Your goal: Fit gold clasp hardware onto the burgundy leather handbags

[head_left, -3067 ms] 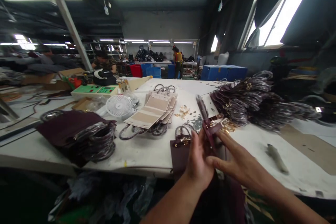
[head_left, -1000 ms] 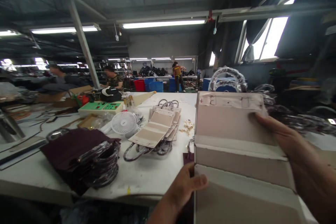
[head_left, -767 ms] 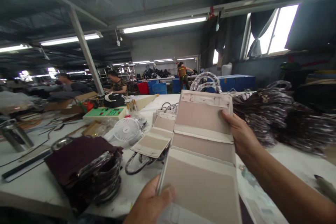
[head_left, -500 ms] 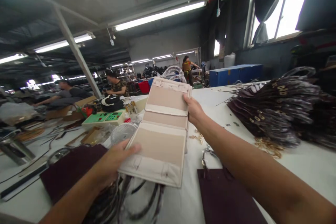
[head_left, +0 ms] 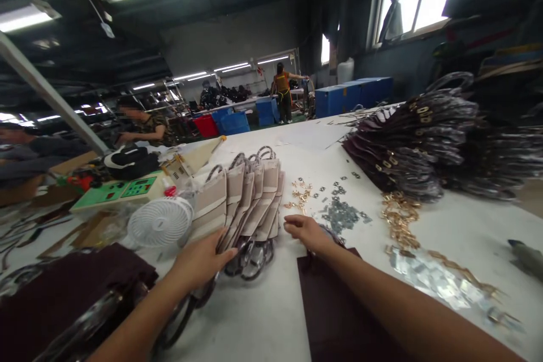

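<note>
Several beige panels with handles in clear wrap, seemingly bag pieces lining side up, lie overlapped in a fanned row on the white table. At their near left edge my left hand rests with thumb and fingers apart, its fingertips against or beside the panels; exact contact is hard to see. Just right of the row hovers my right hand, fingers loosely stretched and holding nothing visible. Beneath my right forearm lies a dark maroon bag piece with a handle. Another maroon piece lies to the left.
Small grey metal plates and gold fittings are scattered on the right. A big pile of maroon pieces stands behind them. To the left are a white fan and a green-topped control box. Other people work farther back.
The unfolded beige panel that both hands held up has come down onto the row, and both hands have let go. The view has turned left-to-right and tilted downward.
</note>
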Demonstrator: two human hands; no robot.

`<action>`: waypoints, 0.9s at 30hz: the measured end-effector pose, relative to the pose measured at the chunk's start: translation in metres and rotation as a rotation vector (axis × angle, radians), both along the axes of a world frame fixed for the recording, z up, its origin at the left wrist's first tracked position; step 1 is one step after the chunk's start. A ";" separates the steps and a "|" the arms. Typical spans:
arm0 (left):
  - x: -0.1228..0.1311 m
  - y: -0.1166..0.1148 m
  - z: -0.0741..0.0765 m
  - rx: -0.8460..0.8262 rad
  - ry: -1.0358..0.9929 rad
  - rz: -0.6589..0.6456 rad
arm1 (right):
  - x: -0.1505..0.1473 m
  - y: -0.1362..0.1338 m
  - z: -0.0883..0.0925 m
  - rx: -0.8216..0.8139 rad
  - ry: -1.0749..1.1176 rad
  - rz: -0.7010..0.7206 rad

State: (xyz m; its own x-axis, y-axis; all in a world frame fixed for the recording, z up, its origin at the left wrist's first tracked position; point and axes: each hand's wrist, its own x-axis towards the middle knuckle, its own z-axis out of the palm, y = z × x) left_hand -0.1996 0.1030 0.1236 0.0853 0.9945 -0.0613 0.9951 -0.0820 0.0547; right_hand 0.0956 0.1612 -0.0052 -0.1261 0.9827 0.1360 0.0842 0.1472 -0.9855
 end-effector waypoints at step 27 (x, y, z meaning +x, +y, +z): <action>0.134 -0.090 -0.108 0.275 -0.642 -0.226 | 0.076 0.046 0.003 0.074 -0.569 -0.272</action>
State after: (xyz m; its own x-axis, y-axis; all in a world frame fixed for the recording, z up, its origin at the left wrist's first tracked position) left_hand -0.0651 0.0127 0.0158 0.2254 0.9206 0.3190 0.7308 -0.3763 0.5695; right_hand 0.1716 0.2072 -0.0023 0.0543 0.9803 0.1900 0.6357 0.1128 -0.7636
